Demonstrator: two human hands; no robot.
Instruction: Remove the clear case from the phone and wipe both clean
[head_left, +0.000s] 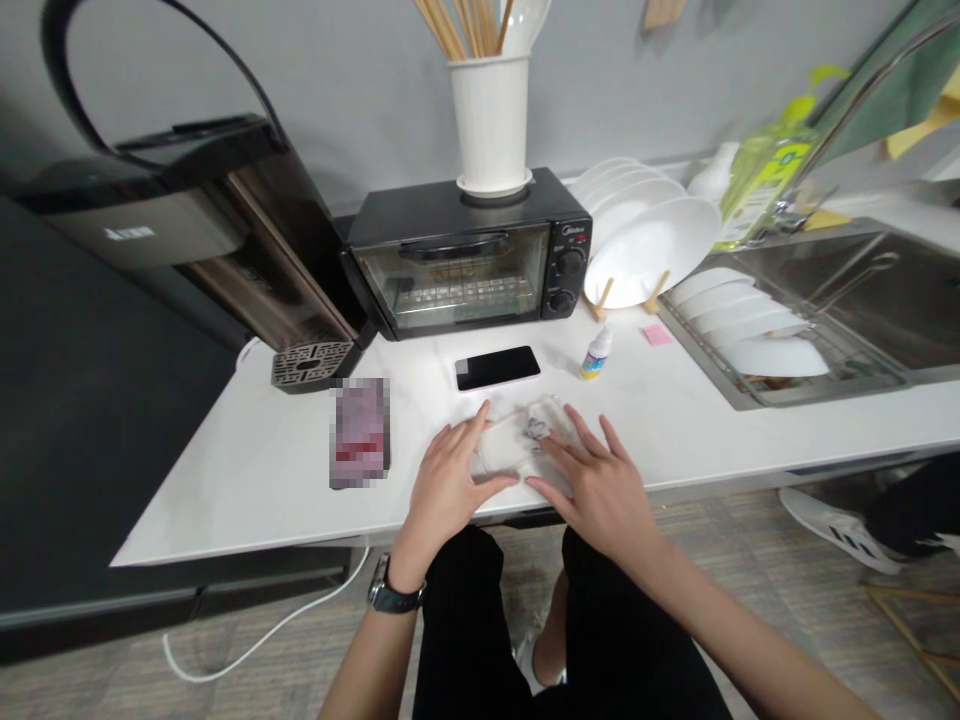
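A translucent, whitish plastic case (501,445) lies flat near the front edge of the white countertop (225,490), between the person's hands. Its outline is soft and partly covered by fingers; a crumpled-looking grey patch marks its right part, too blurred to tell whether printed or separate. The left hand (448,482) is spread along the case's left end, thumb held apart from the fingers. The right hand (600,490) is spread too, its fingertips over the right part near the grey patch; neither hand is pinching.

Just behind the case lies a black-screened smartphone (498,368), with a small white dropper bottle (597,354) upright to its right. A pixelated purple item (360,430) lies to the left. Along the grey wall stand a dark drinks machine (300,270), a black Midea toaster oven (457,270) bearing a white cup (491,115) of chopsticks, and racked white plates (652,250). Farther right, a steel sink (825,393) holds bowls (776,357). Below is grey wood-look flooring (285,665).
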